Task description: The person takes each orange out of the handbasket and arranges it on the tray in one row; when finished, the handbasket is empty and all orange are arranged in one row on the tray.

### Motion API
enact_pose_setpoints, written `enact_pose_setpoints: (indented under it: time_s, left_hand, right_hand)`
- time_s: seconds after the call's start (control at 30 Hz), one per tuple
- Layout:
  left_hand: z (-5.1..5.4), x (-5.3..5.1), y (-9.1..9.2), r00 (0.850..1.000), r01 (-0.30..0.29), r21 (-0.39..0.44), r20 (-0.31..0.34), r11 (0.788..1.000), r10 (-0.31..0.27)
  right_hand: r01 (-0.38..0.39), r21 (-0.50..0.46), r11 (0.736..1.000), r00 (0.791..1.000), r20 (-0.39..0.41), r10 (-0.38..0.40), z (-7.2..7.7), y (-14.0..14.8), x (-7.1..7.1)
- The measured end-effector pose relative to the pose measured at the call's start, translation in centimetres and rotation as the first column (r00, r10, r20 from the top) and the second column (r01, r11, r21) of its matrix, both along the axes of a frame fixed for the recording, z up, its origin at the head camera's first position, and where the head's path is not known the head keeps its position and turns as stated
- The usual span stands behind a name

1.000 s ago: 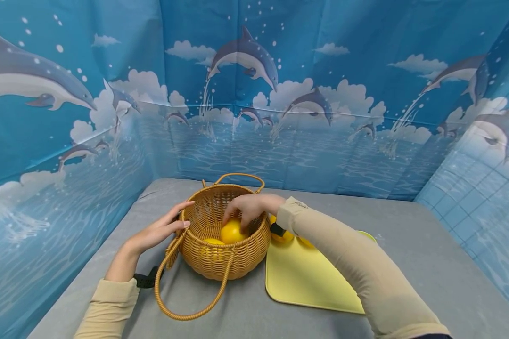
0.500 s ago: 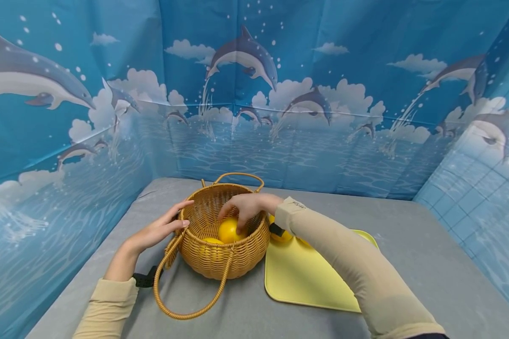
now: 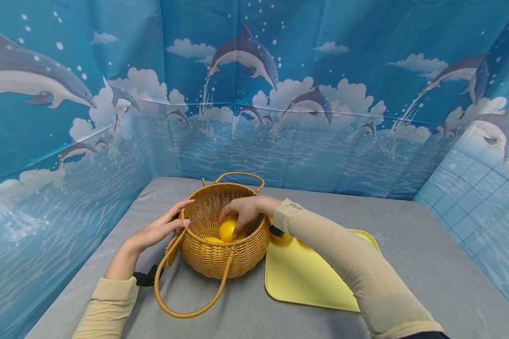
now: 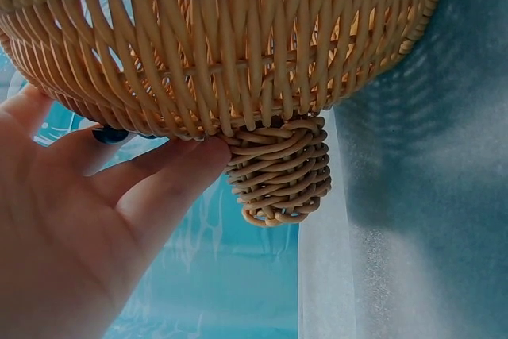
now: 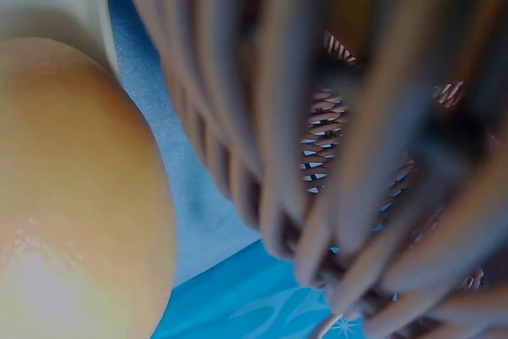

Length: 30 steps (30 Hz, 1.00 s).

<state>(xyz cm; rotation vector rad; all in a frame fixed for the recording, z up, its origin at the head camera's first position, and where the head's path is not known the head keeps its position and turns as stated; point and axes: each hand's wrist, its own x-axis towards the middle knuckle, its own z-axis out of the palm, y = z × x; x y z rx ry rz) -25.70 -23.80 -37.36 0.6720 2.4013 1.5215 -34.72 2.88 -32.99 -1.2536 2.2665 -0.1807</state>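
Observation:
A round wicker basket (image 3: 220, 263) stands upright near the middle of the table in the head view. My right hand (image 3: 247, 209) reaches inside it, thumb and fingers curved around a round yellow fruit (image 3: 226, 229). Another yellow fruit (image 3: 212, 240) lies beside that one in the basket. With extended fingers, my left hand (image 3: 157, 231) touches the basket's left rim; the left wrist view shows its fingertips against the woven wall (image 4: 238, 53). The right wrist view does not show the right hand; the basket wall (image 5: 278, 77) fills much of it.
A yellow tray-like board (image 3: 301, 282) lies right of the basket, partly under the right forearm. Yellow fruit (image 3: 281, 237) sits on it by the basket. One basket handle (image 3: 186, 316) hangs towards the front. Dolphin-print curtains (image 3: 246, 141) surround the grey table (image 3: 407, 245).
The right hand and the yellow fruit have shifted slightly left inside the basket, and its thumb has come round the fruit's near side. The left hand stays at the rim.

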Motion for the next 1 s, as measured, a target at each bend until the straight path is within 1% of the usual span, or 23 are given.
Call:
enact_pose_setpoints:
  time_s: [0.13, 0.27, 0.37, 0.5, 0.57, 0.8, 1.0]
  left_hand:
    - [0.05, 0.01, 0.01, 1.0, -0.001, -0.002, 0.0, 1.0, 0.001]
    - [0.01, -0.02, -0.01, 1.0, -0.005, -0.003, 0.004, 1.0, 0.005]
    - [0.01, -0.02, 0.02, 1.0, -0.011, -0.004, 0.006, 1.0, 0.011]
    - [-0.01, -0.05, 0.04, 1.0, -0.01, -0.009, 0.002, 1.0, 0.01]
    - [-0.01, -0.04, 0.04, 1.0, -0.01, -0.01, 0.002, 1.0, 0.01]
    - [0.01, 0.07, 0.03, 1.0, -0.008, -0.007, -0.003, 1.0, 0.008]
    - [-0.02, 0.02, 0.05, 1.0, -0.003, -0.002, -0.007, 1.0, 0.003]
  right_hand:
    - [-0.022, -0.024, 0.999, 0.999, 0.034, 0.023, -0.12, 0.0, -0.05]
    - [-0.028, -0.03, 0.999, 0.997, 0.075, 0.031, -0.15, -0.02, -0.03]
    - [-0.044, -0.034, 0.998, 0.995, 0.085, 0.047, -0.16, -0.08, 0.01]
    - [-0.053, -0.028, 0.998, 0.996, 0.071, 0.055, -0.21, -0.14, 0.04]
    - [-0.046, -0.028, 0.999, 0.996, 0.07, 0.048, -0.27, -0.17, 0.05]
    - [-0.054, -0.038, 0.998, 0.998, 0.029, 0.055, -0.53, -0.17, -0.01]
    - [-0.04, -0.035, 0.999, 0.999, 0.03, 0.041, -0.52, -0.12, 0.13]
